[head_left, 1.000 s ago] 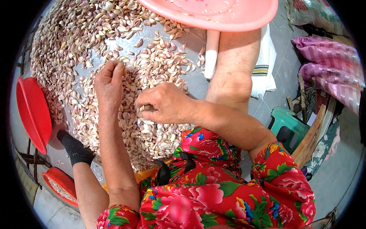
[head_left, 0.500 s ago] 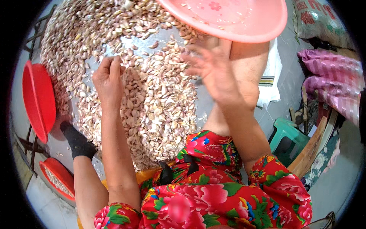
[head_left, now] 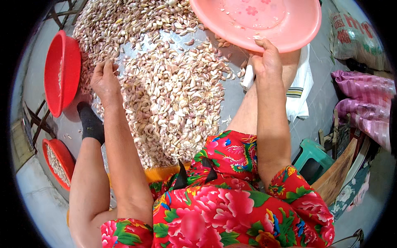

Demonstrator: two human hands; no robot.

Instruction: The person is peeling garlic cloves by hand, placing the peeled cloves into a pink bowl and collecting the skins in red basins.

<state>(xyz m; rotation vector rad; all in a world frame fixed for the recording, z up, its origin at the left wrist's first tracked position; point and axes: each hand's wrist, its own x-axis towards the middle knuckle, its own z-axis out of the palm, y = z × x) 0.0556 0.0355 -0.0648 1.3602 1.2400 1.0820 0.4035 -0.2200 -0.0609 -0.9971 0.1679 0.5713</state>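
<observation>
While the right hand is up at the near rim of a shallow, round, pale pink plastic basin, its fingers are bent with the tips right by the edge, and I honestly can't tell if they're pinching a clove, gripping the rim or just letting go. A few whitish scraps sit inside the basin close to those fingertips. The left hand is half curled, fingertips drawn together over the left part of the garlic, and whether anything's pinched in there, no idea, can't see it.

Between and beyond the hands it's loose, unpeeled, white-and-purplish garlic cloves everywhere, one big spread on a grey surface, running right up to the person's lap. Off to the left there's a tilted, round, bright red plastic basin, and nearer, a smaller-looking red plastic basin with pale pieces in it. A foot in a black sock is between the red basins and the garlic.

Over on the right: a white cloth with a dark striped band by the right leg, then a green plastic stool and shiny pink striped sacks.
</observation>
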